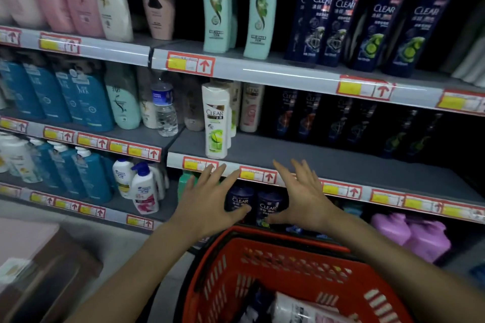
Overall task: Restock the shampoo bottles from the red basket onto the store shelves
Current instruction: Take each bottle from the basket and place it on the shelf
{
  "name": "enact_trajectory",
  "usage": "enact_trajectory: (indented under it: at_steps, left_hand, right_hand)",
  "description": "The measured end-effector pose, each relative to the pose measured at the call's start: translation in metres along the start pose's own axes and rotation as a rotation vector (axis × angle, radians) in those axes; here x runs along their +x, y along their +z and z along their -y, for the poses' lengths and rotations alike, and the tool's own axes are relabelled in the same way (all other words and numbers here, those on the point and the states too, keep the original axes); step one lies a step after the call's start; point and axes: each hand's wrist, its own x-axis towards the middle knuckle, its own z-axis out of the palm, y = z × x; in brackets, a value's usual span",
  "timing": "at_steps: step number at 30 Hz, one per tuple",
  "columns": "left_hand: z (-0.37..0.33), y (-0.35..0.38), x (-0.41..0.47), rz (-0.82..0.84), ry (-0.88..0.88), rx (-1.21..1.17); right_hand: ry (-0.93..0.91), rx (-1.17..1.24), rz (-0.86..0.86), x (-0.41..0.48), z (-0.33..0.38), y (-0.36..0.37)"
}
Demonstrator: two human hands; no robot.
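Red basket (288,270): perforated plastic, bottles (301,308) lying inside at bottom. Left hand (207,202), right hand (304,196): fingers splayed, nothing grasped, held above basket before shelf (328,162). White bottle (216,123) stood upright on shelf.

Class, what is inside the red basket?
Inside the red basket, a white bottle lies beside something dark. The frame edge cuts off the rest.

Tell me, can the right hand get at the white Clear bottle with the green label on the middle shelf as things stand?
Probably yes. The right hand is open and empty, just below that shelf's edge. The white Clear bottle stands at the front with bare shelf to its right, so nothing blocks the way.
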Motion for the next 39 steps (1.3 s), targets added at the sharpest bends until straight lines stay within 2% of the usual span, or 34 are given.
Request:
enact_trajectory:
  at_steps: [4,12,17,21,28,35,39]
  left_hand:
    - [-0.02,0.018,-0.022,0.075,0.062,0.017]
    - [-0.062,0.064,-0.046,0.148,0.277,0.081]
    - [-0.078,0.101,-0.05,0.26,0.364,0.133]
    - [-0.089,0.136,-0.051,0.356,0.432,0.17]
    - [-0.112,0.2,-0.05,0.519,0.458,0.259]
    - [-0.155,0.251,-0.033,0.575,0.511,0.329]
    - [-0.173,0.27,-0.025,0.604,0.506,0.407]
  right_hand:
    - [-0.001,-0.023,0.077,-0.048,-0.03,0.013]
    - [0.058,-0.094,0.459,-0.138,-0.092,0.078]
    - [-0.002,-0.204,0.46,-0.166,-0.099,0.12]
    - [-0.028,-0.178,0.632,-0.192,-0.109,0.152]
    - [-0.037,-0.204,0.706,-0.217,-0.144,0.174]
    - [-0.028,-0.153,0.747,-0.232,-0.162,0.178]
    - [-0.024,-0.094,0.708,-0.236,-0.163,0.172]
